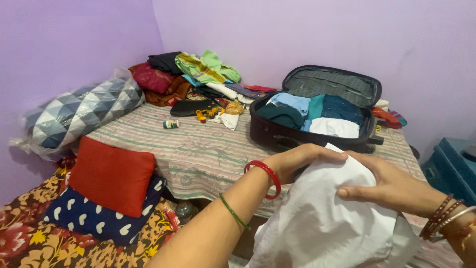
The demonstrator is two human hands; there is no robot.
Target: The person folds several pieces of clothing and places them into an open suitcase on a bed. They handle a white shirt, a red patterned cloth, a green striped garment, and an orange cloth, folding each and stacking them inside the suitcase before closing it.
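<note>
Left hand [302, 161], ringed at the wrist by a red bangle [265, 176] and further up by a thin green one [234, 212], closed over the top edge of a white cloth [322, 218], fingers curled into the fabric. Right hand [391, 186], wrist stacked with brown and silver bangles [446, 218], pinching the same cloth from the other side, thumb pressed against the fold. Cloth held up in the foreground, hanging between both hands, just in front of the bed's near edge. Beyond, a black suitcase [297, 134] lying open on a striped bedspread [208, 149], lid propped back, packed with folded blue, teal and white clothes. Further back on the bed, near the corner, a loose heap of garments [198, 74] in green, maroon and black, with a small bottle [171, 124] lying apart on the spread. At left, a plastic-wrapped pillow [79, 114] with a triangle pattern against the wall; lower down, a red cushion [111, 176] on a navy heart-print one [94, 218], over a floral cover. Plain lilac walls [297, 34] on all sides. At far right, a blue trunk [453, 166].
</note>
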